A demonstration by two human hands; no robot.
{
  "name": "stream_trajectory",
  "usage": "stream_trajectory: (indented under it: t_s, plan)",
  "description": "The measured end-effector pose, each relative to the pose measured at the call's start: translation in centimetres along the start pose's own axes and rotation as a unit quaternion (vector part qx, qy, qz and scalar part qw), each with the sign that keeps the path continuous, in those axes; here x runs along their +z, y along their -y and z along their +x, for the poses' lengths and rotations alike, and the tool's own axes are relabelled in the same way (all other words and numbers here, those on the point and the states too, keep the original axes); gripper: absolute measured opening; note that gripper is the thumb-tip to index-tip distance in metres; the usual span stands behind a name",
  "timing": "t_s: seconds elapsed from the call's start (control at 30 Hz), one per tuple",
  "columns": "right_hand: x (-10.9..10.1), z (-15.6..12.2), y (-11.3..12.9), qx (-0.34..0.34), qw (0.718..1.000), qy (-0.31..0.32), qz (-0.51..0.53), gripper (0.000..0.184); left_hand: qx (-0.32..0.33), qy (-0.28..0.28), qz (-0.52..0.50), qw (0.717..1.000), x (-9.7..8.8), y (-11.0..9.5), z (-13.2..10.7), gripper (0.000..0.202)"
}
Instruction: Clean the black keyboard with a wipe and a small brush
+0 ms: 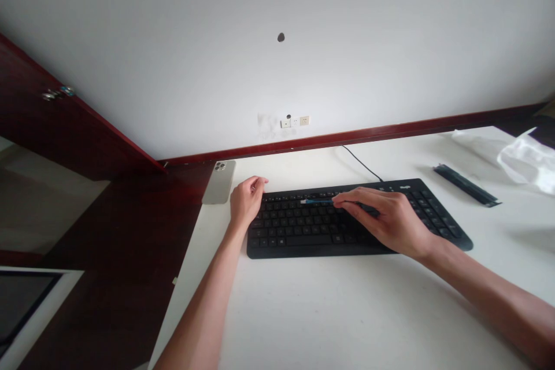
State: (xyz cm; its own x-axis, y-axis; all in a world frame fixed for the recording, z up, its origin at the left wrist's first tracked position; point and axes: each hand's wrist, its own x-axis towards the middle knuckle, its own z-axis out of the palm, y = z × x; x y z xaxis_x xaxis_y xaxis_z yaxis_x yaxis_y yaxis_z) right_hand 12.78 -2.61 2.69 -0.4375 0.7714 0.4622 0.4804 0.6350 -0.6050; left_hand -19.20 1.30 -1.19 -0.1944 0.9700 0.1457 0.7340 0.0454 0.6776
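A black keyboard [310, 240] lies on a white table [303, 306]. At its upper left corner, my left hand [248, 199] rests with curled fingers against the edge. Over the middle of the keys, my right hand [385, 214] pinches a slim blue brush [318, 201] like a toothbrush. The brush's pale head points left over the upper rows of keys; whether it touches them I cannot tell. Part of the keyboard's right half is hidden under my right hand.
A phone [219, 182] lies face down at the table's left edge. A long black strip-shaped object [466, 184] and crumpled white plastic [529, 159] lie on the right. The keyboard's cable [362, 163] runs off the back edge, towards a wall with sockets [295, 122].
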Motion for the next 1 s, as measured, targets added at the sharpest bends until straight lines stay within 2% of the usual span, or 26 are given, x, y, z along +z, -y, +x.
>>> stream_trajectory:
  t_s: [0.1, 0.27, 0.4, 0.5, 0.63, 0.77, 1.0]
  plan:
    - [0.0, 0.0, 0.1, 0.017, 1.0, 0.007, 0.022, 0.016, 0.002, 0.002, 0.0, 1.0, 0.0, 0.0, 0.0, 0.031]
    - [-0.3, 0.0, 0.2, -0.003, 1.0, -0.024, 0.003, 0.016, 0.005, 0.004, -0.005, 1.0, 0.0, 0.0, 0.0, 0.032]
    - [-1.0, -0.2, 0.0, 0.034, 0.999, -0.01, -0.016, 0.014, 0.005, 0.005, -0.001, 1.0, 0.0, 0.0, 0.0, 0.033]
    - [-1.6, -0.5, 0.0, 0.046, 0.998, -0.031, -0.017, 0.013, 0.005, 0.003, 0.001, 1.0, 0.0, 0.1, 0.1, 0.033]
    - [-1.9, -0.4, 0.2, 0.013, 0.999, -0.044, -0.017, 0.014, 0.006, 0.003, 0.002, 1.0, 0.0, 0.2, 0.1, 0.033]
    - [-1.9, -0.1, 0.6, -0.043, 0.999, -0.006, -0.008, 0.014, 0.005, 0.002, -0.001, 1.0, 0.0, 0.1, 0.1, 0.033]
    - [-1.5, -0.2, 1.3, -0.062, 0.998, 0.004, 0.022, 0.014, 0.006, -0.001, -0.002, 1.0, -0.1, 0.0, 0.1, 0.033]
